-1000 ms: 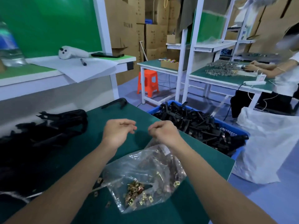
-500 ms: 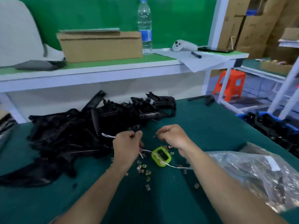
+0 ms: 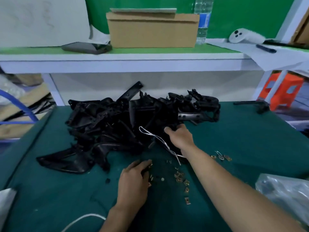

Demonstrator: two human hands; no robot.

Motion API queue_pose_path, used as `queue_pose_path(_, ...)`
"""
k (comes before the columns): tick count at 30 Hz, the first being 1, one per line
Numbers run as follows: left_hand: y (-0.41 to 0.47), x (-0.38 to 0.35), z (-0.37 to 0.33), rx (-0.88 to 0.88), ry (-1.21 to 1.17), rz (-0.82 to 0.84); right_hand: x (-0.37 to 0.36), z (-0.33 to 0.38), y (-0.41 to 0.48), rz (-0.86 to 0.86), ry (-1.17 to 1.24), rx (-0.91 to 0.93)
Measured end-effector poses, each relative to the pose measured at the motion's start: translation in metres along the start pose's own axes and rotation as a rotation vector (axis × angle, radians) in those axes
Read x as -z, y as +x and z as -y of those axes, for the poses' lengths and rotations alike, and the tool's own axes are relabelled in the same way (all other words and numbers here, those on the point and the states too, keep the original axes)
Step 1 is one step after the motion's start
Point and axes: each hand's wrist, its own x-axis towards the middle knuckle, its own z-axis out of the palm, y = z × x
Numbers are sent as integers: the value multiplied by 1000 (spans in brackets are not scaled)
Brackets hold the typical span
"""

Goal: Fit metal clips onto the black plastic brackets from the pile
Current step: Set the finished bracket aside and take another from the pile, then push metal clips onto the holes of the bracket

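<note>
Head view, single entry.

- Right hand [image 3: 179, 137]: reaches forward into the near edge of the pile [image 3: 117, 124]. Its fingers curl round a black plastic bracket [image 3: 173, 127], thumb to the left of it.
- Left hand [image 3: 133, 180]: palm down on the green mat [image 3: 242, 148], nearer the body. Its fingertips sit among the metal clips [image 3: 180, 175]; I cannot tell whether it pinches one.
- Metal clips: scattered loose between the two hands and under the right forearm, with a few more to the right of that forearm.
- White cord [image 3: 157, 139]: looped over the pile, just left of the right hand.
- Clear bag [image 3: 284, 191]: far right of the right arm.

Hazards, as judged:
- The brackets lie interlocked, so lifting one may drag its neighbours onto the clips.
- The cord may snag the lifted bracket.
- The right forearm may sweep clips off the mat.
- Small clips may slip from a hurried pinch.
</note>
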Motion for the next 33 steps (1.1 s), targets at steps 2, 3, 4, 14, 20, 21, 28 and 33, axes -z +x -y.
queue_pose_path(2,0,-1,2,-31,-2,-4,-4,6,8,2,-41,-37)
queue_pose_path(3,0,-1,2,-25,-7,-3,-5,9,12,-15,-73,-42)
queue_pose_path(4,0,0,1,-14,-17,-3,-5,11,15,-42,-108,-35)
queue_pose_path(14,-3,7,-2,135,-183,-34,33,5,14,-284,65,257)
queue_pose_path(20,-4,12,-8,224,-264,-90,61,7,-8,-27,532,199)
queue_pose_path(21,-5,12,-6,234,-273,-86,66,11,-14,30,616,194)
queue_pose_path(28,-5,12,-1,152,-271,-189,54,0,-101,-172,5,724)
queue_pose_path(33,-2,19,1,119,-308,-231,-1,-55,-154,-80,-641,968)
